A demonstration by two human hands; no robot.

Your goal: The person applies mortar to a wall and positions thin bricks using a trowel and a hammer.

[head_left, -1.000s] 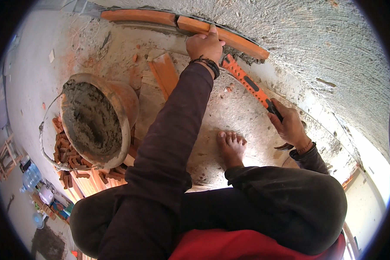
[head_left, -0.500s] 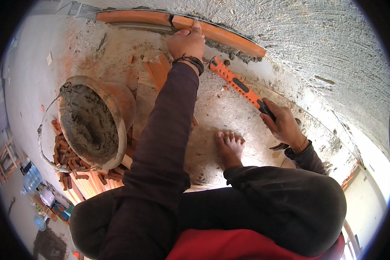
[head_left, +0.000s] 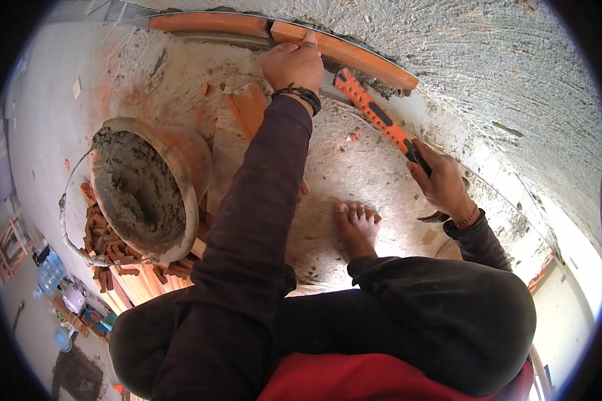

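Observation:
My left hand (head_left: 293, 65) rests on an orange brick (head_left: 354, 56) that lies in a row at the foot of a rough plastered wall (head_left: 488, 60), fingers curled over its near edge. My right hand (head_left: 441, 184) grips the dark handle of an orange tool (head_left: 374, 115) like a mason's hammer. The tool's far end sits close to the brick's lower edge, just right of my left hand. A second orange brick (head_left: 211, 23) lies in line to the left.
A round pan full of grey mortar (head_left: 140, 190) sits at the left on a pile of brick pieces (head_left: 107, 250). Loose orange bricks (head_left: 247, 107) lie under my left forearm. My bare foot (head_left: 356, 227) is on the concrete floor.
My right hand has swung the orange tool up toward the brick, after drawing it slightly back. My left hand stayed on the brick, shifting a little left.

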